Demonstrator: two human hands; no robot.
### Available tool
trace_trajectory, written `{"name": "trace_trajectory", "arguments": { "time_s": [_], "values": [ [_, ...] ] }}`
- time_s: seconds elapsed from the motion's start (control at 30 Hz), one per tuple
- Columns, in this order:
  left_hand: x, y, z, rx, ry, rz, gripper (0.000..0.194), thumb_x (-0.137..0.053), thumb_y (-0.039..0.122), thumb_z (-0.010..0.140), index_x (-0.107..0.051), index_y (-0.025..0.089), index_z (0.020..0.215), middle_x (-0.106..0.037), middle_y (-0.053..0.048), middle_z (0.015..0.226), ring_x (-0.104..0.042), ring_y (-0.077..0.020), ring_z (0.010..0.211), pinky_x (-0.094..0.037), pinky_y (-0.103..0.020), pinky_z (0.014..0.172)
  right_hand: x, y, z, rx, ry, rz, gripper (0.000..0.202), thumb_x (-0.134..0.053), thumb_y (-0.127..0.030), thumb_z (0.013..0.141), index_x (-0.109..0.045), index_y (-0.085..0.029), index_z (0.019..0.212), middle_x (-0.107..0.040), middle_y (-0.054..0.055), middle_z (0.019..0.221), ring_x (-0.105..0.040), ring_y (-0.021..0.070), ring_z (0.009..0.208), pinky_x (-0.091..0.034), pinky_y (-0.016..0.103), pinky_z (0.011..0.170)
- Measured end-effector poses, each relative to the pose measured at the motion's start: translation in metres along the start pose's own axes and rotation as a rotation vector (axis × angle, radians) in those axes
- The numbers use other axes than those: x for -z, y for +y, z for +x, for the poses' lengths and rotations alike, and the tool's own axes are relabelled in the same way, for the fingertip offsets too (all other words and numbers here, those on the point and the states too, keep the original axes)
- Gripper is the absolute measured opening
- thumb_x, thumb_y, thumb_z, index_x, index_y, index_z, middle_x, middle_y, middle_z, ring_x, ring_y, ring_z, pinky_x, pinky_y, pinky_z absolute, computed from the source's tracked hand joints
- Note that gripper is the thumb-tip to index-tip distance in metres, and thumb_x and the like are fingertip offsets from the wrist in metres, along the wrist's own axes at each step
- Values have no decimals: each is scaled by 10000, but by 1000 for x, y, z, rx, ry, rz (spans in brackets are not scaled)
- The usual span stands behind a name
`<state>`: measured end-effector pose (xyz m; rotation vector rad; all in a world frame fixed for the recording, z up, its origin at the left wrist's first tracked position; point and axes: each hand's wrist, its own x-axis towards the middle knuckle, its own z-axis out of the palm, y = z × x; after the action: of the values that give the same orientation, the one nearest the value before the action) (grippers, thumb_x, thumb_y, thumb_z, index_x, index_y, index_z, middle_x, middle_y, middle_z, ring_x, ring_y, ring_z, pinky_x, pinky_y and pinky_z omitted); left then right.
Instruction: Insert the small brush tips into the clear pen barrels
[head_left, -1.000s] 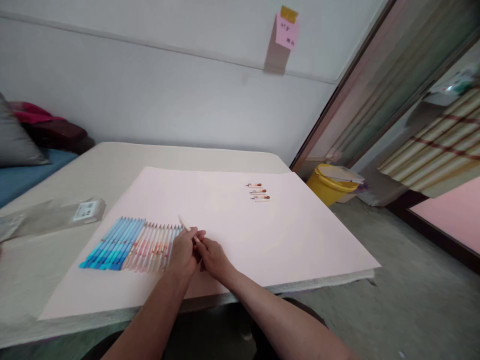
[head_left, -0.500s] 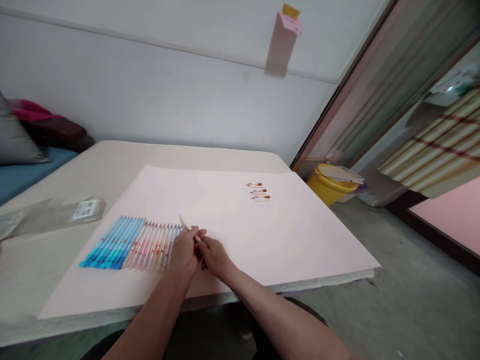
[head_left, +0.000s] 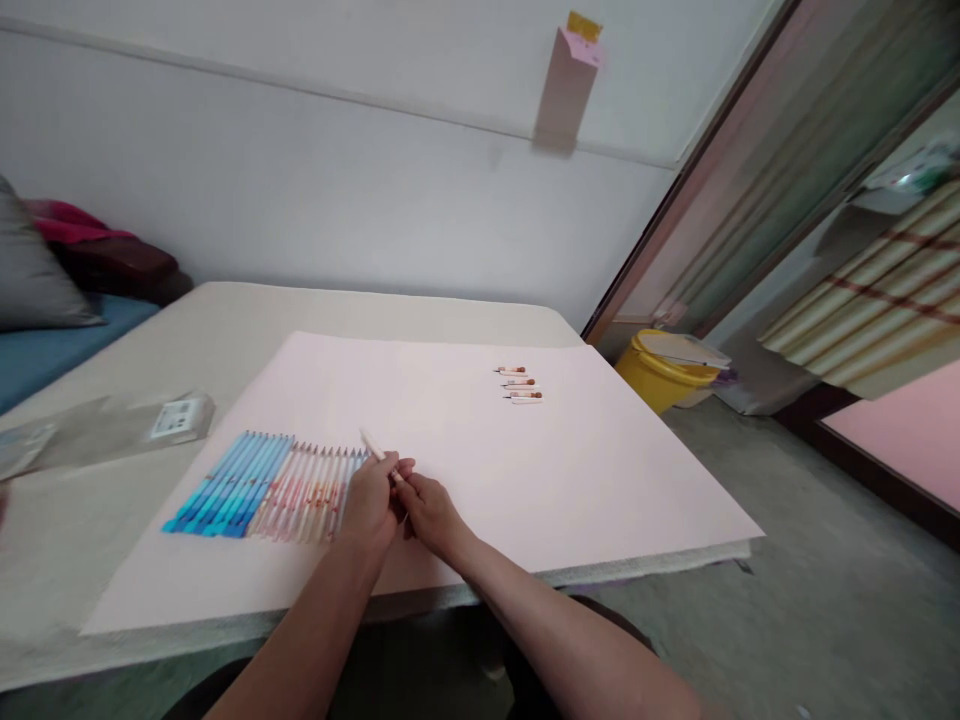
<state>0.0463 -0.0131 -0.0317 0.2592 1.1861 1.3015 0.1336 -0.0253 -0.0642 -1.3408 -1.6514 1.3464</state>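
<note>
A slim whitish pen [head_left: 373,444] slants up and left out of my two hands. My left hand [head_left: 373,490] is closed around its middle. At its lower end the fingers of my right hand [head_left: 431,510] pinch it, touching the left fingers; that end is partly hidden. Beside my left hand lies a row of pale pens [head_left: 304,495] with pink and orange patterns, its right edge hidden by the hand. Left of it is a row of blue pens [head_left: 229,485]. Further back lie three short pen-like pieces [head_left: 519,384] with dark points and brown ends.
Pale pink sheet [head_left: 600,480] covers much of the table. A clear plastic bag with a white label [head_left: 177,418] lies at left. On the floor, beyond the table's right side, stands a yellow bucket [head_left: 660,375]. A cushion [head_left: 37,265] rests at far left.
The view has shifted very slightly. Both hands keep the same hold on the pen, and the pens on the sheet lie as before.
</note>
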Motion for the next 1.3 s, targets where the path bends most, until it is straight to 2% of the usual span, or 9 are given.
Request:
{"name": "trace_trajectory", "arguments": {
  "time_s": [0.33, 0.9, 1.1, 1.3],
  "values": [
    [-5, 5, -7, 5, 2, 13, 61, -564, 142, 693, -519, 130, 733, -551, -10, 546, -379, -59, 359, -282, -181, 355, 2, -5, -2, 9, 0, -21, 409, -308, -449, 919, -521, -156, 728, -534, -17, 560, -488, 55, 379, -377, 146, 381],
    [-4, 5, -6, 3, 20, -1, 72, -568, 134, 692, -518, 126, 743, -585, -29, 597, -400, -56, 366, -284, -180, 360, 2, -8, -3, -23, -18, -19, 439, -300, -488, 914, -543, -149, 781, -545, -9, 582, -487, 58, 386, -369, 151, 373],
    [-4, 3, -4, -1, 14, -2, 70, -565, 131, 696, -518, 127, 749, -569, -25, 557, -427, -73, 385, -303, -179, 366, 2, -6, -3, 4, 0, -48, 413, -302, -446, 924, -521, -154, 730, -541, -15, 570, -488, 55, 383, -378, 152, 391],
    [-3, 2, -3, 1, -1, 5, 54, -556, 132, 706, -520, 120, 745, -568, -27, 556, -403, -65, 366, -295, -183, 362, 2, -7, -3, -10, -11, -61, 427, -290, -452, 928, -540, -149, 761, -546, -10, 564, -489, 64, 386, -377, 165, 396]
  ]
}}
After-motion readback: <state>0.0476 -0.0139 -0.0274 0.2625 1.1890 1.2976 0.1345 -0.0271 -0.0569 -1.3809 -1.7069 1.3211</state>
